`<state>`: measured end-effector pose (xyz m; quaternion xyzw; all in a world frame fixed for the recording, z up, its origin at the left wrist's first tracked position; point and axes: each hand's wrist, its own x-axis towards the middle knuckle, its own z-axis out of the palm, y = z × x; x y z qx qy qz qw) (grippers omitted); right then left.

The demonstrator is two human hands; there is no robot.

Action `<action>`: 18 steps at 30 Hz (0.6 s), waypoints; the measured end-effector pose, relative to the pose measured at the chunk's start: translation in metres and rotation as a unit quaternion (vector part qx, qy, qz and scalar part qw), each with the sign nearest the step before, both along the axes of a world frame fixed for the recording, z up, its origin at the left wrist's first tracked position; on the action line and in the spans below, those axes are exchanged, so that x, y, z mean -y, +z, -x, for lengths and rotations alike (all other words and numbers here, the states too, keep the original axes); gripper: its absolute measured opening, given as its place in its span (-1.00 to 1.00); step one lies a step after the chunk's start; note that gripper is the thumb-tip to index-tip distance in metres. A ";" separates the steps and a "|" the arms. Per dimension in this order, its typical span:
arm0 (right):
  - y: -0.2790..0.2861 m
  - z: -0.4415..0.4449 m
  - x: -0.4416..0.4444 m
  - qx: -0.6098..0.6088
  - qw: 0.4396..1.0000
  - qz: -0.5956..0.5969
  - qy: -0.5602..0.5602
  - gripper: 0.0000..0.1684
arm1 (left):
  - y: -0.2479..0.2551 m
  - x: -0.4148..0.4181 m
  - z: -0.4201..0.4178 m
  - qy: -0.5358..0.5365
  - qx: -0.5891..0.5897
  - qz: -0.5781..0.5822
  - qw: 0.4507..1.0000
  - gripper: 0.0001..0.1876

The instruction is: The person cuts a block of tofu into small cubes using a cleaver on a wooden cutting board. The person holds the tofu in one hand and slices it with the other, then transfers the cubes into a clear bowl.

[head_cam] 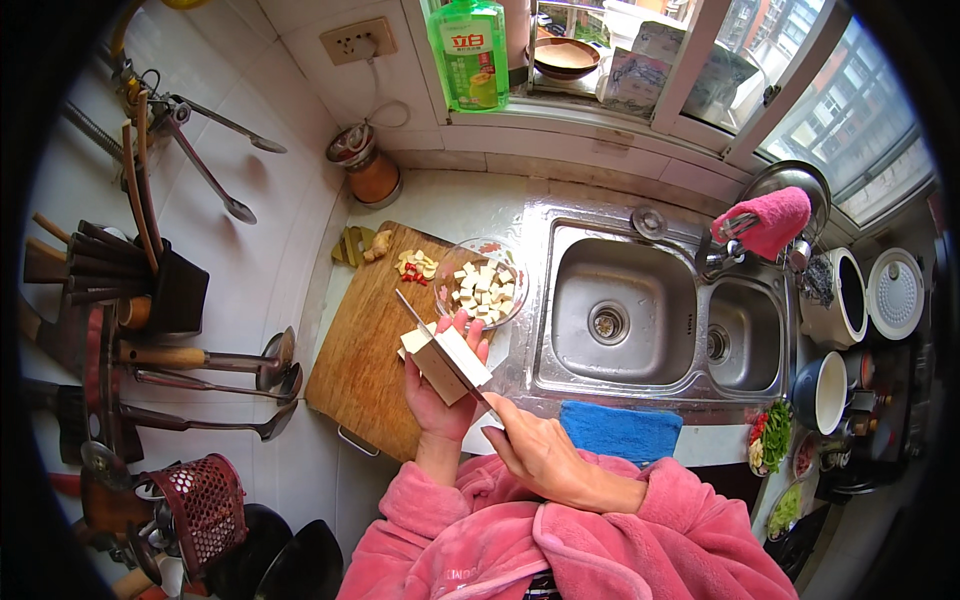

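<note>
On the open palm of my left hand (pixel 444 416) rests a block of white tofu (pixel 435 369), held over the wooden cutting board (pixel 360 352). My right hand (pixel 540 454) grips a knife (pixel 409 304), whose blade runs lengthwise through the tofu, with a piece on either side. Just beyond my left fingertips stands a clear glass bowl (pixel 522 279) with a red floral pattern. It holds several tofu cubes (pixel 484 289). Sliced garlic (pixel 425 265), chopped red chili (pixel 412 275) and a piece of ginger (pixel 379 244) lie near the board's far edge.
Right of the board is a double-basin steel sink (pixel 622 315), with a pink cloth (pixel 772 217) over its faucet. A blue cloth (pixel 621 433) lies at the counter's front edge. Ladles (pixel 277 349) hang on the left wall. A plate of chopped vegetables (pixel 770 435) stands at right.
</note>
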<state>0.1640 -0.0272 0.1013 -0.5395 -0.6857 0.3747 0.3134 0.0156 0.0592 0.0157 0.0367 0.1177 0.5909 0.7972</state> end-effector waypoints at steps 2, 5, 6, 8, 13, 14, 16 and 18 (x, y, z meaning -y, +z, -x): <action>0.000 0.000 0.000 0.000 1.000 0.001 -0.001 -0.47 | 0.000 0.000 0.000 -0.003 0.006 -0.002 1.000 -0.30; -0.002 0.000 0.001 0.009 1.000 -0.014 -0.004 -0.46 | -0.002 0.000 0.000 -0.001 -0.003 -0.008 1.000 -0.33; -0.003 0.000 0.001 0.015 1.000 -0.010 -0.003 -0.45 | -0.003 0.000 0.000 0.002 -0.009 -0.006 1.000 -0.35; -0.003 0.002 0.002 0.025 1.000 -0.003 -0.001 -0.44 | -0.004 0.001 0.000 0.008 -0.005 -0.005 1.000 -0.40; -0.003 0.003 0.005 0.032 0.999 -0.012 -0.001 -0.42 | -0.007 0.001 0.003 -0.001 0.049 -0.028 0.998 -0.53; -0.003 0.003 0.005 0.034 0.999 -0.011 -0.001 -0.41 | -0.006 0.001 0.003 -0.003 0.051 -0.028 0.998 -0.54; -0.005 0.003 0.006 0.030 0.999 -0.013 -0.001 -0.41 | -0.004 0.001 0.002 -0.006 0.055 -0.030 0.998 -0.56; -0.006 0.003 0.006 0.029 0.999 -0.014 0.000 -0.41 | -0.003 0.001 0.002 -0.003 0.044 -0.020 0.999 -0.56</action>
